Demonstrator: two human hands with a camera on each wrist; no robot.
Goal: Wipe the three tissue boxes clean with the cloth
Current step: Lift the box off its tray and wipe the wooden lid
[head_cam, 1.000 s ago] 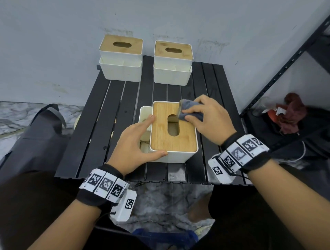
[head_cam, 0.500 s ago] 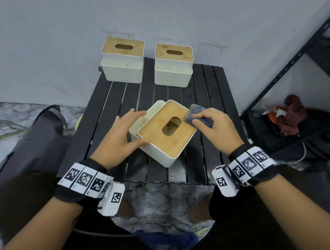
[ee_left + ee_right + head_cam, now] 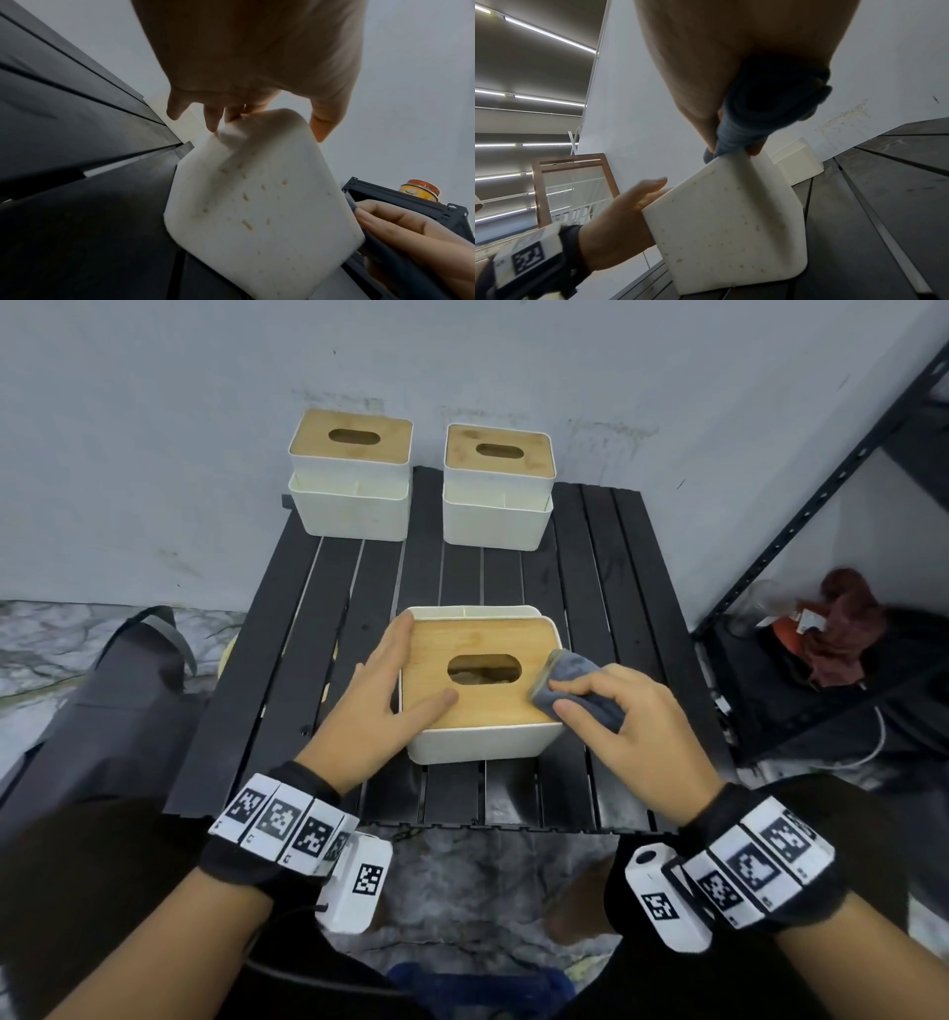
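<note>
On the black slatted table (image 3: 287, 629), the nearest tissue box (image 3: 477, 742), white with a bamboo lid (image 3: 462, 649), sits toward the front edge, its open side compartment facing the wall. The person's left hand (image 3: 380, 701) rests against the box's left side, fingers extended along the edge and thumb lying flat on the lid, bracing rather than curling around it; the left wrist view shows the fingertips (image 3: 213, 121) touching the box's upper corner. The right hand (image 3: 631, 726) pinches a folded grey-blue cloth (image 3: 575, 680) between thumb and fingers and presses it on the lid's right edge, just beside the oval slot (image 3: 484, 669). In the right wrist view the cloth (image 3: 754, 121) is bunched in the palm and meets the box's rim. Small brownish specks dot the box's white walls in both wrist views. The other two tissue boxes, one on the left (image 3: 352, 505) and one on the right (image 3: 497, 516), stand side by side at the table's far edge against the wall. A dark metal shelf (image 3: 801, 516) stands to the right.
</note>
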